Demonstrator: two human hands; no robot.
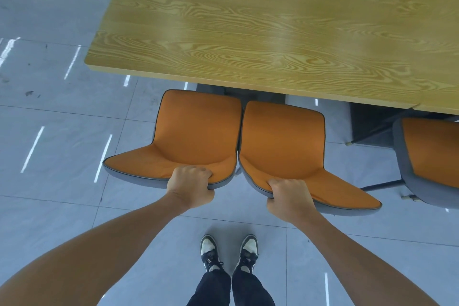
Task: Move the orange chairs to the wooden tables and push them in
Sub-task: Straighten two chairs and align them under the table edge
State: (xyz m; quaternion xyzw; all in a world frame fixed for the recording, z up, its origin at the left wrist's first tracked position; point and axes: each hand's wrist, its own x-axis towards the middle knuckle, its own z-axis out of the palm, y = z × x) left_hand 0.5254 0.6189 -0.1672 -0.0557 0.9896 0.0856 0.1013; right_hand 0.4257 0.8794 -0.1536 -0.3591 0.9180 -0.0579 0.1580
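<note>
Head view: the left hand [190, 185] curls its fingers [198, 172] over the backrest top of the left orange chair [196, 129]; the right hand [289, 196] grips the right orange chair [280, 139] likewise. Both seats sit just short of the wooden bench [248, 32], touching each other. Pushed together, they may jam or skew.

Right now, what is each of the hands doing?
Left hand: grips the backrest top of the left orange chair.
Right hand: grips the backrest top of the right orange chair.
</note>
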